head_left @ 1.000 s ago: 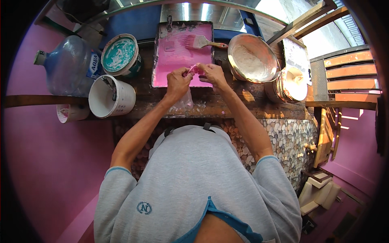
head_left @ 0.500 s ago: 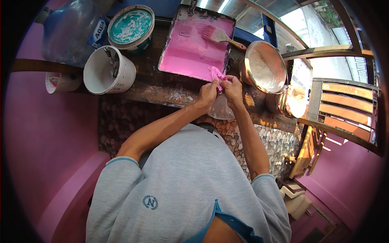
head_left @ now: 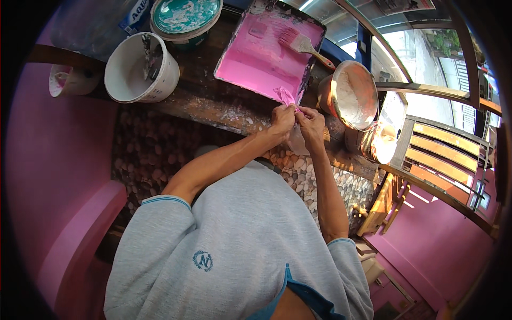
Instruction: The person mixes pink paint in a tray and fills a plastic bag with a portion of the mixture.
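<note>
Paint tray (head_left: 248, 86) bright pink within a dark, blackened rim; brush (head_left: 303, 45) brown-handled, its bristles stained pink. From my side the bag (head_left: 287, 96) reads pink at the neck, cloudy-clear below. Bucket (head_left: 160, 88) white, tub (head_left: 188, 38) deep green under a teal top (head_left: 186, 15) streaked white, shirt (head_left: 245, 224) heathered grey trimmed in teal, wall (head_left: 58, 144) plain pink

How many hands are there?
2: the left hand and the right hand, both pinching crumpled pink plastic near the paint tray. No others show.

Pink walls (head_left: 64, 144), pebble-patterned floor (head_left: 146, 154) — sunlit at right, slatted woodwork (head_left: 447, 140)
</note>
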